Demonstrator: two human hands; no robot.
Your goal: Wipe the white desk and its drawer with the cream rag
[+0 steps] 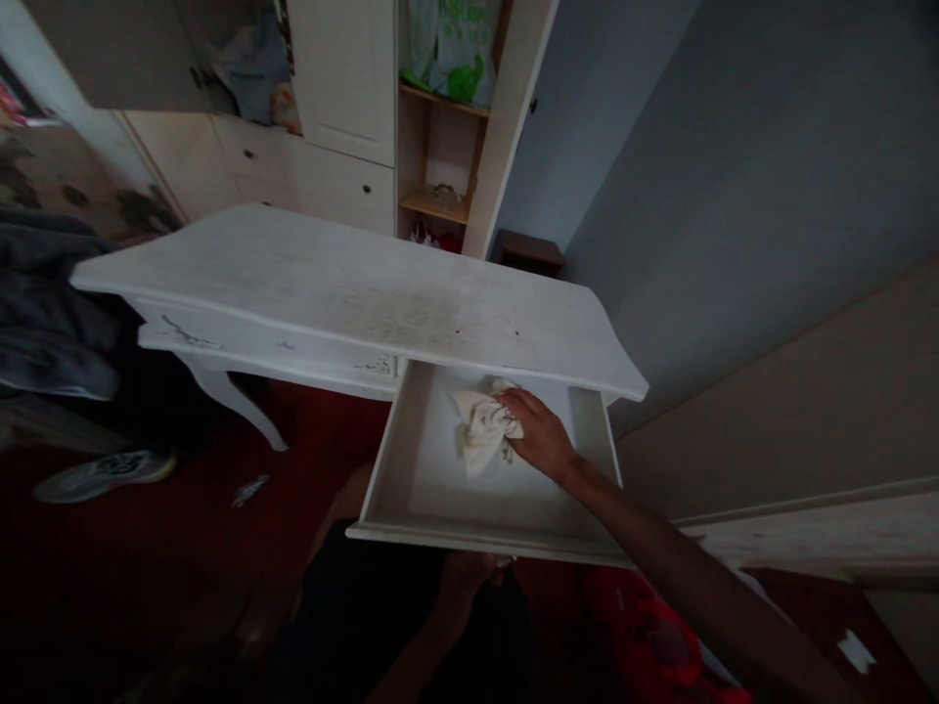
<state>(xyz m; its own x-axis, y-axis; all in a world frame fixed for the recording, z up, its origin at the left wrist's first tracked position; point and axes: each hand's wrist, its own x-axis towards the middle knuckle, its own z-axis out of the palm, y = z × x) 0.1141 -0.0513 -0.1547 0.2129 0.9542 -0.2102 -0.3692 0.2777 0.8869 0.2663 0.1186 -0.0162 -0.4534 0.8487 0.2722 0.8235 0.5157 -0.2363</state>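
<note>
A white desk (352, 284) has its right drawer (440, 533) pulled out toward me. My right hand (539, 430) reaches into the drawer and presses a crumpled cream cloth (480, 430) against the drawer's floor near its back, fingers closed on the cloth. My left hand (462, 577) is under the drawer's front edge, gripping it from below; its fingers are mostly hidden in shadow.
A white wardrobe (344, 108) with open shelves stands behind the desk. A grey wall (734, 176) is to the right. A sneaker (103, 474) lies on the dark red floor at the left, near dark bedding (51, 313). Red fabric (652, 645) lies below the drawer.
</note>
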